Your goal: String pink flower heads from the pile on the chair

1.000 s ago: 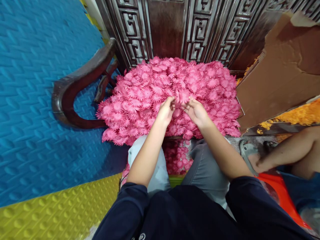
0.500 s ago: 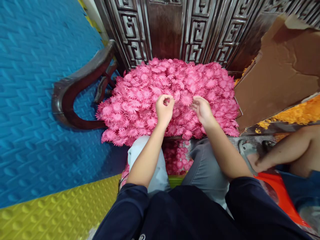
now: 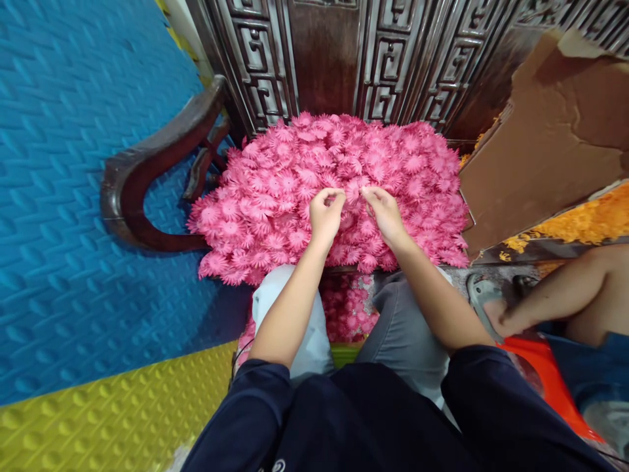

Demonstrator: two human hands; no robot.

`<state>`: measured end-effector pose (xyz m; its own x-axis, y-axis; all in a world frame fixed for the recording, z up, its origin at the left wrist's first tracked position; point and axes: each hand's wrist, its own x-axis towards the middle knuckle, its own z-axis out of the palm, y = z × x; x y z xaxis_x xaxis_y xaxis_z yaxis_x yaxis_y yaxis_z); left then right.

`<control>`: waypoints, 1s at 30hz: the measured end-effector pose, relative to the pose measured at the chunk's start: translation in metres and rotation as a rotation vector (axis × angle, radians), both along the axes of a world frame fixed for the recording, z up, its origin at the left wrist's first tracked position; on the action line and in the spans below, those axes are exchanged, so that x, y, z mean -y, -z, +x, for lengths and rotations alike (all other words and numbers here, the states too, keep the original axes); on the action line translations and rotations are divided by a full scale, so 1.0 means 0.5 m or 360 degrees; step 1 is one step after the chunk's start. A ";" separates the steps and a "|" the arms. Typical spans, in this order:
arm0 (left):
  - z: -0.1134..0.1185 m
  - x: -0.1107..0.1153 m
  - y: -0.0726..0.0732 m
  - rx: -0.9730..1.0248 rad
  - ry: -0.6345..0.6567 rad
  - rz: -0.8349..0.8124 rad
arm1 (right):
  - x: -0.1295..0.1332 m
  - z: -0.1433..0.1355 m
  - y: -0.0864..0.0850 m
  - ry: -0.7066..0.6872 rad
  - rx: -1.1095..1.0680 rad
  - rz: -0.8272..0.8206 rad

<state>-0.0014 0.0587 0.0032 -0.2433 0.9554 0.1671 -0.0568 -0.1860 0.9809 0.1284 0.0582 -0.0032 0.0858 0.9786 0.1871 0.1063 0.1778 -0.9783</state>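
A broad heap of pink artificial flowers (image 3: 275,187) spreads in front of me. Over its middle, my left hand (image 3: 326,215) is pinched, thumb and forefinger meeting at the edge of a single pink flower (image 3: 354,191). My right hand (image 3: 384,214) comes at that flower from the other side, its fingertips closed together at the rim. The flower sits between both hands, slightly above the heap. Its underside and the exact grip are hidden.
A carved dark wooden bench back (image 3: 327,62) stands behind the heap, with a curved armrest (image 3: 142,157) at left. Brown cardboard (image 3: 535,151) leans at right beside orange flowers (image 3: 584,219). Another person's leg (image 3: 560,292) is at lower right. More pink flowers lie below, between my knees.
My right hand has moved left, closer to my left hand, and its fingers have closed in on the flower's edge. The left hand has barely shifted.
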 end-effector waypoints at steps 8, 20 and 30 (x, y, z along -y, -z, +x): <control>-0.008 -0.005 0.001 0.0551 0.0446 -0.0223 | 0.017 -0.016 -0.016 -0.0082 -0.0286 -0.0085; -0.012 -0.009 0.001 0.0785 0.0668 -0.0355 | 0.023 -0.010 -0.026 -0.0241 -0.0457 -0.0296; -0.004 -0.018 0.022 0.0684 0.0532 -0.0418 | 0.015 -0.020 -0.011 0.0138 0.0010 0.0104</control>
<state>-0.0032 0.0675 -0.0080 0.0835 0.9878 -0.1314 -0.4721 0.1553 0.8678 0.1186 0.0508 0.0025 0.1682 0.9533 0.2509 0.1299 0.2309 -0.9643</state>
